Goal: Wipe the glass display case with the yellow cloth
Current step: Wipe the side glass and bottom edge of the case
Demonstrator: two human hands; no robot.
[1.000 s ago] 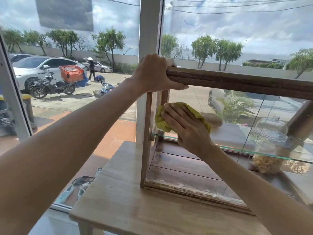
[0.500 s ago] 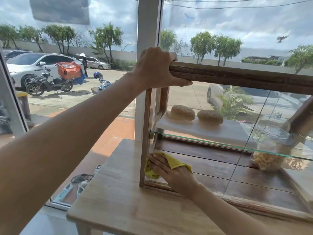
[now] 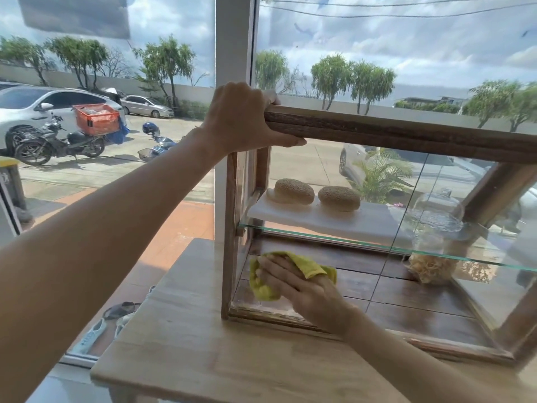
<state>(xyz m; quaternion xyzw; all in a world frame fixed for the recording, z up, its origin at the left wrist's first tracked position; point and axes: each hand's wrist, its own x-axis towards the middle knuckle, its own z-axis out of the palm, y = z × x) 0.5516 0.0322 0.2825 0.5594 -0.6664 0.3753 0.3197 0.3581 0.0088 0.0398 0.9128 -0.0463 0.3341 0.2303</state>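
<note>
- Far off to the left of my left hand, through the shop window, there's a parked black motorbike with an orange plastic crate (image 3: 96,118) on the back. Nothing to do with the job, just what I'm looking past.
- My left hand (image 3: 241,117) is wrapped over the top left corner of the dark wooden top rail (image 3: 406,132) of the wood-framed glass display case (image 3: 436,216), fingers over the far side and thumb along the front. I'd say that grip is there to brace the case so it doesn't slide on the pale wooden table (image 3: 203,359) while the other hand pushes on it.
- Below that hand, near the lower left corner of the front pane, my right hand (image 3: 302,289) is pressing the crumpled yellow cloth (image 3: 264,286) flat against the glass, fingers straight and spread. The cloth is bunched under the fingers and sticks out past them on the left and above.
- Judging by where it sits, I'm working the bottom-left bit of the front glass, just beside the left post.
- Up and right of the right hand, inside on the glass shelf (image 3: 436,251), two round seeded buns (image 3: 316,194) sit on a white board.
- Further right, a clear glass dome-lidded jar (image 3: 436,225) stands inside. Both are behind the pane, so wiping shouldn't bother them.
</note>
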